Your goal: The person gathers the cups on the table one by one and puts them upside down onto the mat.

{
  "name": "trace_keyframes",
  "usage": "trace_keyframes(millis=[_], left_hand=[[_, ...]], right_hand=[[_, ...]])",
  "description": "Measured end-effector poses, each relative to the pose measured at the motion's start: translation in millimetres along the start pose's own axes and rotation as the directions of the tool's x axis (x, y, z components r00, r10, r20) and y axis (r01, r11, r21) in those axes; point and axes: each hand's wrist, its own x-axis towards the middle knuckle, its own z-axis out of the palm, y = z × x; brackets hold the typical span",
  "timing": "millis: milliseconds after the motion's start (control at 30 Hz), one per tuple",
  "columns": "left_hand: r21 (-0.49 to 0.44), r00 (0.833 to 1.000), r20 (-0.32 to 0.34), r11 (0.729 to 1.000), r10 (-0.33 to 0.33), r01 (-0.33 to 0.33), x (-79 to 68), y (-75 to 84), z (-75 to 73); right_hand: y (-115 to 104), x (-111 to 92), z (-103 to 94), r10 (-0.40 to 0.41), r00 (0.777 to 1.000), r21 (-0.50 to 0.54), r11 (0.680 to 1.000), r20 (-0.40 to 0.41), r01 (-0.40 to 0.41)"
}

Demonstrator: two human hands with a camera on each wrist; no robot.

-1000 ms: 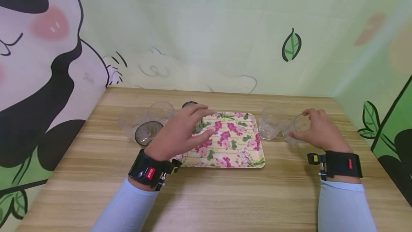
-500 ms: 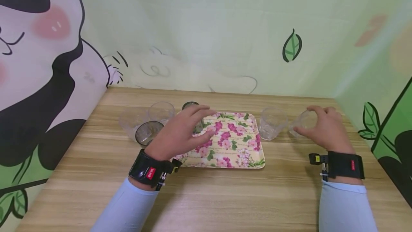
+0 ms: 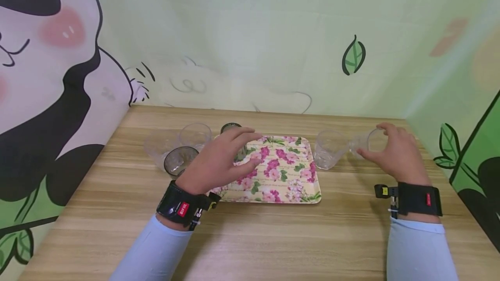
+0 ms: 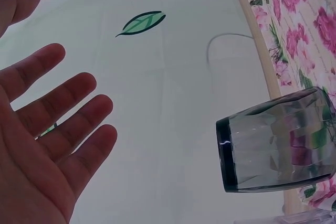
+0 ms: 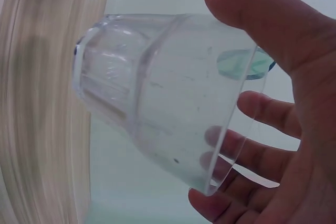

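1. The right hand [image 3: 402, 153] grips the held cup [image 5: 173, 93] by its rim, thumb on one side and fingertips on the other. This cup is clear and sits on the right of the scene, to the left of the palm.
2. Its long axis is tilted: the mouth faces the right hand, while the narrower base points left and down. Whether the base touches the worktop [image 3: 297, 242] I cannot tell.
3. Just left of that base stands the upright cup [image 3: 330, 151], also clear, beside the right edge of the floral tray [image 3: 300, 190]. The right wrist view shows a gap between the two cups. The right hand is clearly the nearer one to both.
4. The left hand [image 3: 216, 159] holds nothing; its fingers are spread and reach over the left part of the tray, well apart from the held cup.
5. Beyond the left hand is the grey cup [image 4: 262, 156], upright with its dark rim uppermost; it appears to stand on the tray's far left part.
6. Left of that hand are the smoky cup [image 3: 180, 161], the far clear cup [image 3: 195, 133] and the leftmost clear cup [image 3: 158, 148].
7. No contents show in the held cup, only small dark specks; the left group's insides are too faint to judge.
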Motion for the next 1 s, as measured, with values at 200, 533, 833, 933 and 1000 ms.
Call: trace_keyframes(millis=[200,533,833,933,1000], left_hand=[[-0.007,1.0,0.008,1.0,-0.008,0.008,-0.3,-0.4,0.2],[-0.018,1.0,-0.012,1.0,0.005,-0.005,1.5,-0.1,1.4],[-0.023,1.0,-0.028,1.0,-0.009,0.008,-0.6,-0.4,1.1],[-0.025,1.0,-0.029,1.0,-0.012,0.011,-1.0,-0.3,0.3],[-0.024,0.999,-0.03,1.0,-0.011,0.01,-1.2,-0.2,-0.3]], right_hand=[[-3,-1,-3.5,-0.03,0.998,0.032,0.999,-0.06,0.032],[-7,-4,-12.0,-0.058,0.986,0.079,0.994,-0.158,0.071],[-18,-6,-9.7,-0.109,0.959,0.151,0.977,-0.26,0.151],[-22,-7,-9.8,-0.126,0.946,0.172,0.968,-0.298,0.184],[-25,-8,-9.9,-0.13,0.943,0.199,0.96,-0.307,0.197]])
